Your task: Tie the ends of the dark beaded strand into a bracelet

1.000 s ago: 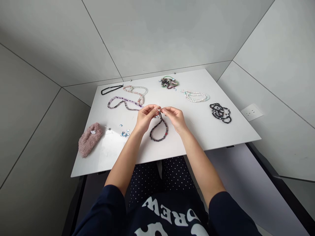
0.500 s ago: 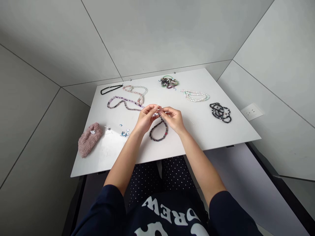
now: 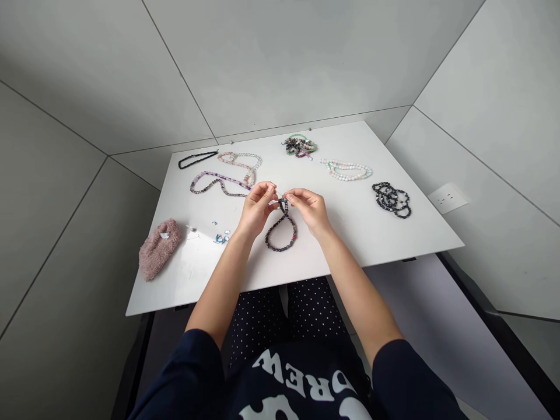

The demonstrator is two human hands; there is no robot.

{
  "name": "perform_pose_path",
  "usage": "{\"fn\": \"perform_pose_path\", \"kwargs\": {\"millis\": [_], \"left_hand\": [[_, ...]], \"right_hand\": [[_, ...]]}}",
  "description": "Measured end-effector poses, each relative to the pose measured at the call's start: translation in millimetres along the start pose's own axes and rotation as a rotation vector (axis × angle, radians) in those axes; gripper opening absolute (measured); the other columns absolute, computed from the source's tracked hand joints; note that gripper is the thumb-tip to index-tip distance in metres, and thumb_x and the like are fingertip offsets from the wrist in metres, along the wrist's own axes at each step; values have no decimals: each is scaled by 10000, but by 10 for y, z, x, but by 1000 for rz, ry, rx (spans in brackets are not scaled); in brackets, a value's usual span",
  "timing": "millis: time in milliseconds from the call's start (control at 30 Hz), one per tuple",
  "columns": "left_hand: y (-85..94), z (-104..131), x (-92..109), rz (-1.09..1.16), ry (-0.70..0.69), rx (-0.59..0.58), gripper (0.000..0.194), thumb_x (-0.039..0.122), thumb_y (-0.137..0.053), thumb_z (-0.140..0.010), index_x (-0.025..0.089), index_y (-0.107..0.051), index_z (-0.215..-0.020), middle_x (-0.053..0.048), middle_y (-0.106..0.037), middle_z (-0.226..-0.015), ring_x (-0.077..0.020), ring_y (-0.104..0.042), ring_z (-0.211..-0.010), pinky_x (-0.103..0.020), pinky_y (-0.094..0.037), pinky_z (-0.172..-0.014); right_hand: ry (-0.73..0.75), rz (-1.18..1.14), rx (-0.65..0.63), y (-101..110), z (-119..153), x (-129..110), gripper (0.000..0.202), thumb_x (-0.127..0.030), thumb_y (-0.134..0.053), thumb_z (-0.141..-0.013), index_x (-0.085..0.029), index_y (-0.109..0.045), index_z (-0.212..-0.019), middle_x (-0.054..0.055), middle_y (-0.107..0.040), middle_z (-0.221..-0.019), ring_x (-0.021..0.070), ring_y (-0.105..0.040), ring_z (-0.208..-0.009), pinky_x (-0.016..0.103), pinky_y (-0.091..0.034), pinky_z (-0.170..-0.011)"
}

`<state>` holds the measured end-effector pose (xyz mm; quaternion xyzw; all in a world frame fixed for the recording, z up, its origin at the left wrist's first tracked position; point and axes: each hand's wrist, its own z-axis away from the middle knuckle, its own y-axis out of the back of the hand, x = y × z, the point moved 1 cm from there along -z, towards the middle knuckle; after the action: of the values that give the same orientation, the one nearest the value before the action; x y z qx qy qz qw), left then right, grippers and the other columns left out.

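Observation:
A strand of dark beads with one red bead hangs down in a loop onto the white table, its two ends crossing near the top. At those ends my left hand and my right hand are both closed in a pinch. Thin pale string shows faintly between the fingertips. A bluish-green bit sits at the top of the strand. The purple and grey bead strand runs up close behind my left hand.
A fuzzy pink pouch lies at the left, with small blue scraps nearer the middle. Farther back are a black strand, a pink and clear strand, mixed strands, white beads and black strands.
My hands have moved slightly apart. A gap with the top of the strand now shows between the fingertips, where the fingers met before. The loop stays in place.

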<state>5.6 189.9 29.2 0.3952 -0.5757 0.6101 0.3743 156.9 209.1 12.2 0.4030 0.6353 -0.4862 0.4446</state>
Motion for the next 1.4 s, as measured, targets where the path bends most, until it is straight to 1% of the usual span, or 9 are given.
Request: {"fn": "perform_pose_path", "kwargs": {"millis": [167,300,533,667,800,900,1067,1200,1400], "left_hand": [[1,-21,-3,49,-49,4,333,422,-840,-739,206,-613,-852,6,-638,-938,-71,-638,-817,-173,-513,-731],[-28,-21,-2,99,-77,-49,323,409,-834,-754,215,-598,-859,15,-643,-831,-110,-678,-893,-208,-520,-805],[-49,-17,-21,104,-138,-68,293,386,-850,-740,204,-643,-840,30,-609,-748,-62,-603,-687,-187,-500,-694],[-57,-12,-54,-19,-187,-58,283,397,-848,-736,194,-677,-835,15,-623,-749,-69,-579,-662,-206,-495,-672],[-59,3,-68,-180,-261,-27,263,397,-843,-737,183,-729,-838,-14,-665,-765,-103,-604,-683,-258,-519,-696],[-72,24,-59,-264,-260,3,269,407,-852,-717,180,-758,-826,-33,-691,-754,-132,-620,-685,-296,-535,-701],[-85,37,-49,-274,-221,5,345,399,-874,-685,175,-760,-921,-36,-683,-745,-148,-641,-688,-316,-556,-723],[-55,17,-51,-266,-216,9,457,380,-892,-662,219,-702,-1045,-13,-637,-888,-112,-646,-677,-297,-570,-735],[-3,-11,-69,-293,-176,28,431,390,-876,-675,218,-703,-1030,-22,-631,-963,-100,-645,-662,-286,-571,-712]], "right_hand": [[-64,-71,9,11,2,-26,174,-389,-781,-748,-234,-755,-823,26,-763,-915,171,-655,-897,313,-489,-817],[-157,-201,-10,30,0,-38,207,-412,-802,-715,-252,-746,-835,17,-757,-940,162,-651,-906,288,-481,-772],[-255,-304,-112,3,11,-52,258,-429,-856,-663,-247,-736,-802,-7,-716,-832,132,-611,-790,292,-473,-750],[-248,-257,-113,-5,11,-30,271,-437,-862,-645,-235,-749,-786,-3,-707,-804,138,-603,-784,302,-477,-753],[-225,-165,-56,-3,5,4,282,-432,-865,-629,-222,-767,-789,19,-744,-819,154,-628,-797,310,-486,-748],[-200,-112,-16,-6,4,24,298,-432,-869,-621,-213,-775,-799,27,-758,-805,169,-660,-808,324,-507,-772],[-175,-74,-21,-9,7,43,296,-441,-855,-642,-208,-775,-805,32,-766,-801,184,-695,-824,350,-537,-834],[-157,-61,-46,4,10,41,280,-442,-845,-656,-211,-775,-799,35,-770,-818,185,-705,-834,363,-543,-874],[-151,-52,-79,10,12,31,285,-451,-851,-647,-215,-780,-790,31,-776,-808,192,-710,-831,384,-548,-896]]}}
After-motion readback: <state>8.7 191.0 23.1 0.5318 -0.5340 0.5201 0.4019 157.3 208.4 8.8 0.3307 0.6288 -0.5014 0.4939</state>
